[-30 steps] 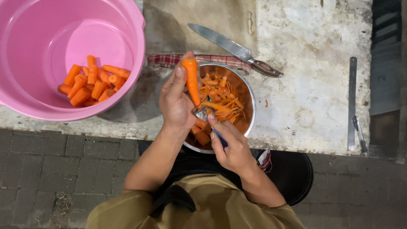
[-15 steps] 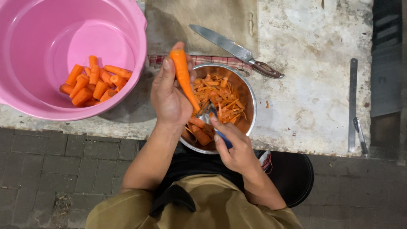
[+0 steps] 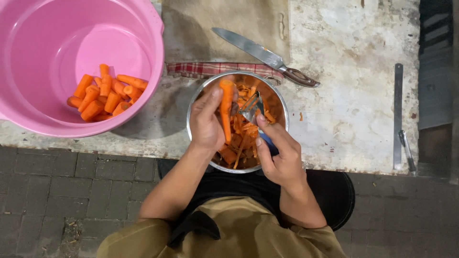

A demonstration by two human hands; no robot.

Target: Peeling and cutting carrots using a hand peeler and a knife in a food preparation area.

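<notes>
My left hand (image 3: 205, 125) grips a whole orange carrot (image 3: 225, 107), held lengthwise over a round metal bowl (image 3: 278, 100). My right hand (image 3: 281, 152) holds a peeler (image 3: 252, 108) with a blue handle, its metal head beside the carrot's upper part. The bowl holds orange peelings and a few carrots. It sits at the near edge of a worn white table (image 3: 354, 105), just above my lap.
A big pink tub (image 3: 57, 38) with several peeled carrot pieces (image 3: 106, 93) stands at the left. A kitchen knife (image 3: 265, 56) lies behind the bowl on a brown board (image 3: 229, 28), above a checked cloth (image 3: 201, 68). A metal ruler (image 3: 397, 114) lies at the right.
My left hand has brought the carrot back down over the bowl from a raised, leftward position. The right hand has moved the peeler up to the carrot's top.
</notes>
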